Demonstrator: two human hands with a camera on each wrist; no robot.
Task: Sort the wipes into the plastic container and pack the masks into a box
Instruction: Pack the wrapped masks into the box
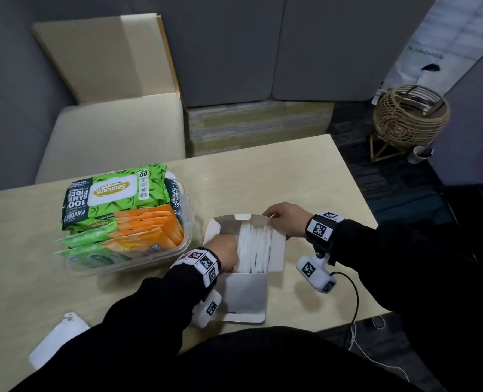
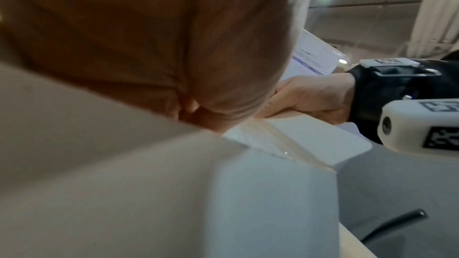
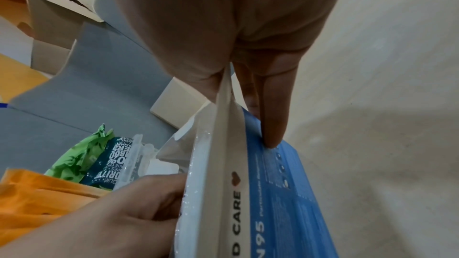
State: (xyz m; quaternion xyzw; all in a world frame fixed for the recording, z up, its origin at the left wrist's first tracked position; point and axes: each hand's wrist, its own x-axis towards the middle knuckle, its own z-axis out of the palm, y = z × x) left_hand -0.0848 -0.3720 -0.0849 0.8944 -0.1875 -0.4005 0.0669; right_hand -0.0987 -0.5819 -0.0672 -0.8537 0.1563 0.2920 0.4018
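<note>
Closest to the head cam is the person's dark lap and black sleeves, then the box's long open lid flap [image 1: 246,295] lying flat on the table toward the body. The box [image 1: 277,251] itself sits upright on the pale wood table [image 1: 291,176], right in front of the person, all flaps open, with a row of white masks [image 1: 256,247] standing on edge inside it.

The left hand [image 1: 224,251] is down in the left side of the box, fingers curled in against the mask stack. In the right wrist view those fingers wrap around the clear plastic-wrapped edge of the masks, so it's gripping them. The right hand [image 1: 287,219] is at the far right corner of the box, pinching the side wall between thumb and fingers; the right wrist cam shows the thumb inside and a finger pressed on the blue printed outer face.

The wipes are just left of the box, in the clear plastic container [image 1: 188,210]: a big green Sanicare pack [image 1: 113,193] lies on top at the back, with orange packs [image 1: 147,224] and smaller green packs [image 1: 89,239] sticking out the front. The container is near the box, not touching as far as I can tell.

A white lid-looking piece [image 1: 58,339] sits at the near left table edge. A cream chair [image 1: 113,131] and a wicker basket on a stand [image 1: 410,114] are beyond the table.
</note>
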